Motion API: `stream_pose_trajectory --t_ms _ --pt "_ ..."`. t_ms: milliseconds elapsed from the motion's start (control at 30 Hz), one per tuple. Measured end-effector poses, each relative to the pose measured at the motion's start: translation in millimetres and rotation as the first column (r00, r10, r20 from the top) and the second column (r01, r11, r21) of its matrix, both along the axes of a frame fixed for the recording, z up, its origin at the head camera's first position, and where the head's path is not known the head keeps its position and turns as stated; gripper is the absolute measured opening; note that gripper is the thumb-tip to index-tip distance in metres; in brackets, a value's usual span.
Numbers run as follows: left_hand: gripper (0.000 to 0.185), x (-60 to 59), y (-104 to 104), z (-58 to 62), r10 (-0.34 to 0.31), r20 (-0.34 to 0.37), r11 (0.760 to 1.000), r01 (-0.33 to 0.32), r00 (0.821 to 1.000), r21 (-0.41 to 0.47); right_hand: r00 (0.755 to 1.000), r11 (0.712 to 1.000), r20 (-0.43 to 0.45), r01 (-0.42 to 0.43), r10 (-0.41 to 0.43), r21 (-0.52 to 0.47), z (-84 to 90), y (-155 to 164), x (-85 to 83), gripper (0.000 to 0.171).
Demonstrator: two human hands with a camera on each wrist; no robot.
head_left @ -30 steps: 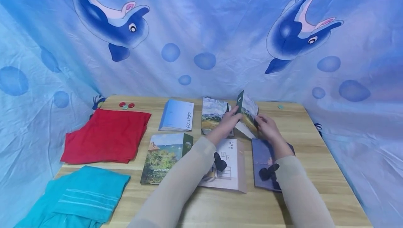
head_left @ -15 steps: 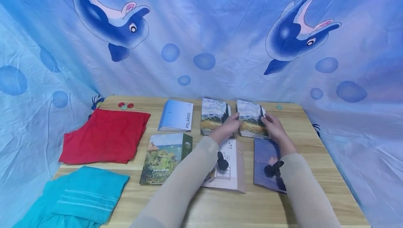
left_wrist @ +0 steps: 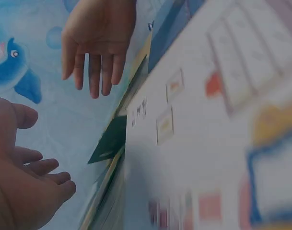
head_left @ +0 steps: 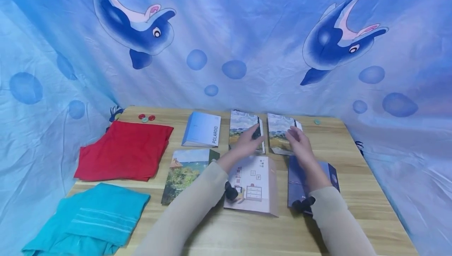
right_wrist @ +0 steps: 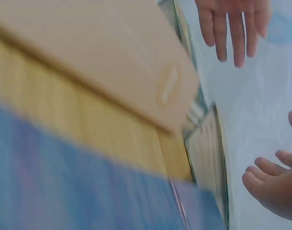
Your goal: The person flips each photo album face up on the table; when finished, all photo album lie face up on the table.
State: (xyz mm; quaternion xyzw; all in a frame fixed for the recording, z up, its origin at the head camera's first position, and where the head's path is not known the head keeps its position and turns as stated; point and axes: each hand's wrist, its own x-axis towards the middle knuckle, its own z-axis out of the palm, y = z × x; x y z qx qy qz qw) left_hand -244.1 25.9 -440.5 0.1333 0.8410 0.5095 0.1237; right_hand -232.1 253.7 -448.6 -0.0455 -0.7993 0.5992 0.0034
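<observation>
Two landscape-cover albums lie flat side by side at the back of the wooden table [head_left: 353, 169]: the left album [head_left: 241, 126] and the right album [head_left: 279, 128]. My left hand [head_left: 252, 137] hovers over the left album's near edge with its fingers relaxed and holds nothing. Over the right album's near edge, my right hand [head_left: 294, 138] is likewise open and empty. In the left wrist view the left hand [left_wrist: 26, 187] and right hand [left_wrist: 95, 43] both show spread fingers. The right wrist view shows the right hand [right_wrist: 275, 187] the same way.
Nearer me lie a pink-white album [head_left: 252, 183], a dark blue album [head_left: 305, 175] and a green landscape album [head_left: 185, 173]. A pale blue Polaroid album [head_left: 202, 129] sits back left. A red cloth [head_left: 123, 150], a teal towel [head_left: 92, 220] and small discs [head_left: 146, 117] occupy the left side.
The right landscape album, held tilted up by both hands a second ago, now lies flat. Both hands have let go and drawn back toward me.
</observation>
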Motion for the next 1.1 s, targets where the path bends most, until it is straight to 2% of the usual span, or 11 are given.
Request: stream_pose_trajectory --t_ms 133,333,500,700,833,1000,1100 --pt "0.068 13.2 -21.6 3.0 0.002 -0.071 0.999 -0.005 0.997 -0.035 1.0 0.996 0.007 0.023 -0.022 -0.089 4.9 -21.3 14.5 0.062" --pt "0.069 34.2 -55.9 0.6 0.032 -0.154 0.996 -0.045 0.988 -0.08 0.999 0.989 -0.007 0.038 -0.039 -0.142 4.9 -57.9 37.4 0.057" --pt "0.066 49.4 -80.4 -3.3 0.049 -0.231 0.993 -0.073 0.972 -0.094 0.999 0.969 0.046 0.018 -0.007 -0.248 3.0 -89.0 56.3 0.058" --pt "0.061 69.1 -111.5 -9.8 0.097 -0.298 0.991 -0.12 0.95 -0.059 0.998 0.972 0.04 -0.031 0.042 -0.232 -5.2 -118.4 71.3 0.059" --pt "0.059 80.8 -133.1 -17.0 0.167 -0.309 0.98 -0.191 0.936 -0.048 0.998 0.969 0.025 -0.049 0.057 -0.242 -11.4 -134.2 78.5 0.059" --pt "0.06 95.5 -156.1 -26.7 0.221 -0.276 0.97 -0.241 0.935 -0.04 0.997 0.956 -0.006 -0.08 0.082 -0.283 -16.8 -153.3 88.0 0.056" --pt "0.059 105.4 -168.5 -33.8 0.25 -0.272 0.96 -0.274 0.929 -0.052 0.994 0.947 0.02 -0.094 0.105 -0.307 -20.9 -164.3 95.3 0.055"
